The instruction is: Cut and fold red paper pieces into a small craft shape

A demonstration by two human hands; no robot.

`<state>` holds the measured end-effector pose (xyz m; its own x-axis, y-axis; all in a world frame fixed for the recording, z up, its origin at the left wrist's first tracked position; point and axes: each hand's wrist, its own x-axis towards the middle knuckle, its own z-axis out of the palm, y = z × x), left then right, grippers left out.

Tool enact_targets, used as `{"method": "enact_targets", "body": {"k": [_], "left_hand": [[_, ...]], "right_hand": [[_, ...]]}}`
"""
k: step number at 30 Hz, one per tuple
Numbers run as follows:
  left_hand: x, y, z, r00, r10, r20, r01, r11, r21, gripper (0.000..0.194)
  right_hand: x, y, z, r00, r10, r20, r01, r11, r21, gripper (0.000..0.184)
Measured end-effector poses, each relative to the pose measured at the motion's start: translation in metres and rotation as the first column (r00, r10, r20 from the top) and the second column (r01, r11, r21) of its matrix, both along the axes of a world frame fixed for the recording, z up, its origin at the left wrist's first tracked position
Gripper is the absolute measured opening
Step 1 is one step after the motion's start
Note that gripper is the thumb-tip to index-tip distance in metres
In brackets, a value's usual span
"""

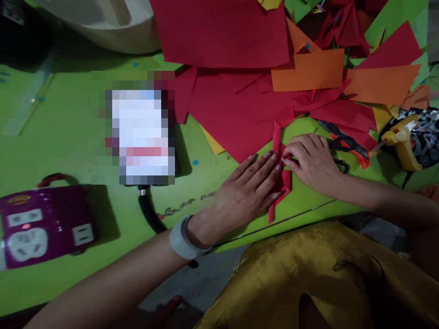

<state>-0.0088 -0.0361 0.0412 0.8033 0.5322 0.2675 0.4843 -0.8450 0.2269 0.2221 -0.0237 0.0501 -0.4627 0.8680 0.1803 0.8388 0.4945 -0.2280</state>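
Note:
My left hand [248, 189] lies flat with its fingers stretched out, pressing on a folded red paper piece [286, 180] near the table's front edge. Narrow folded strips of this piece stick out above and below the fingers. From the right, my right hand [310, 160] pinches the paper's edge between thumb and fingertips, close to the left fingertips. The part of the paper under the left hand is hidden. Just beyond both hands spreads a large red paper sheet [236, 114].
Orange paper [308, 71] and more red and green pieces pile up at the back right. A scissors-like tool with orange and black parts [350, 141] and a yellow glue gun [404, 141] lie right. Left are a blurred-out phone [146, 132], a purple power socket [48, 224] and a ruler [29, 100].

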Motion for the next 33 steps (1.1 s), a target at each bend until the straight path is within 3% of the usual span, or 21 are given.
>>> {"method": "enact_targets", "body": {"k": [10,15,33], "left_hand": [[0.000,0.002,0.002,1.000,-0.012,-0.017,0.012,1.000,0.000,0.064],[-0.001,0.003,0.001,0.999,-0.016,-0.031,0.016,1.000,-0.004,0.064],[-0.001,0.000,0.005,0.999,-0.003,-0.035,0.004,1.000,0.014,0.059]], "right_hand": [[-0.001,0.004,0.003,0.999,-0.033,-0.021,0.030,0.994,-0.105,0.027],[0.005,0.006,0.007,0.994,-0.024,-0.110,0.003,0.983,-0.182,0.029],[0.008,0.005,0.011,0.990,0.017,-0.142,-0.037,0.989,-0.141,0.029]]}}
